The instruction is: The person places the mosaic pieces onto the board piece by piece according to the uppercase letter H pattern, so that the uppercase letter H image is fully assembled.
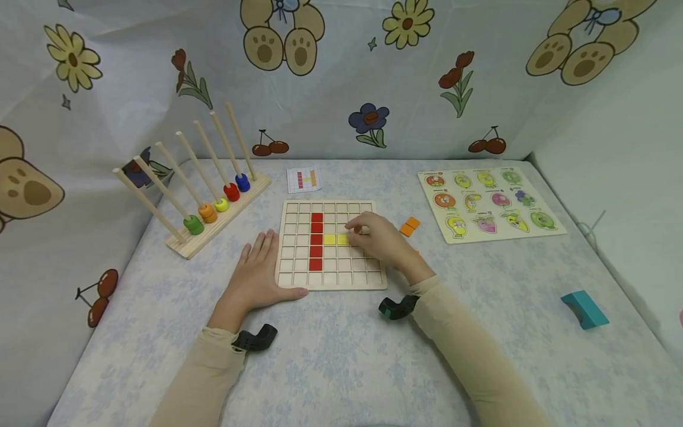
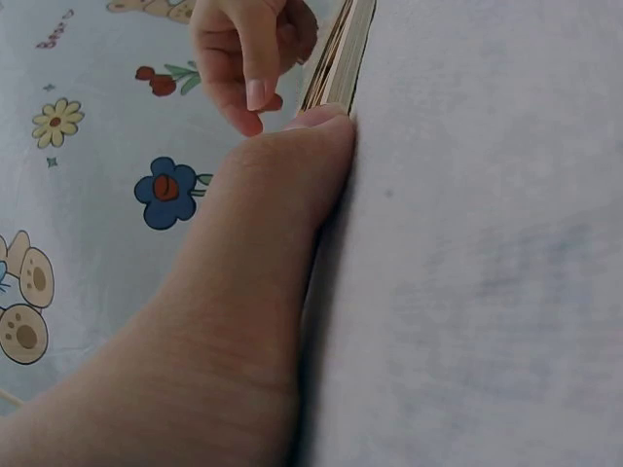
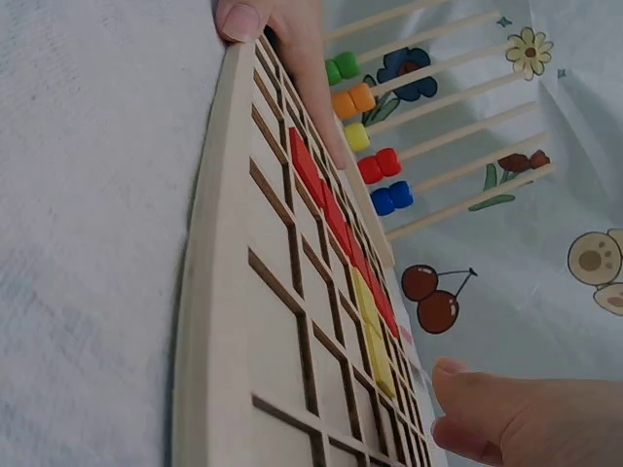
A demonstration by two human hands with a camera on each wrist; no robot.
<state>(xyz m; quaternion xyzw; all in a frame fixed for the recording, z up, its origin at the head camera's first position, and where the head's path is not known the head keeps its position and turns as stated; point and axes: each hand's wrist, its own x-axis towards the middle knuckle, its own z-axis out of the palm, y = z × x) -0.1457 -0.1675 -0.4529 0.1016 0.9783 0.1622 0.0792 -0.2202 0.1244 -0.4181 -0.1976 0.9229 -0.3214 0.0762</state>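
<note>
A wooden grid board (image 1: 349, 281) lies on the table, with a column of red square tiles (image 1: 316, 241) and two yellow tiles (image 1: 330, 239) running right from it. My left hand (image 1: 256, 276) rests spread at the board's left edge, its thumb by the front left corner. Over the board's right half is my right hand (image 1: 381, 237), fingers loosely bent, fingertips just beside the right-hand yellow tile. From the left wrist view, no tile shows in the right hand (image 2: 253, 49). The right wrist view has the yellow tiles (image 3: 372, 331) set in the grid.
Orange tiles (image 1: 409, 226) lie right of the board. A small pattern card (image 1: 303, 179) is behind it. At the back left stands a peg rack (image 1: 192, 246) with coloured beads. A fruit puzzle board (image 1: 491, 207) and a teal arch block (image 1: 585, 309) sit to the right.
</note>
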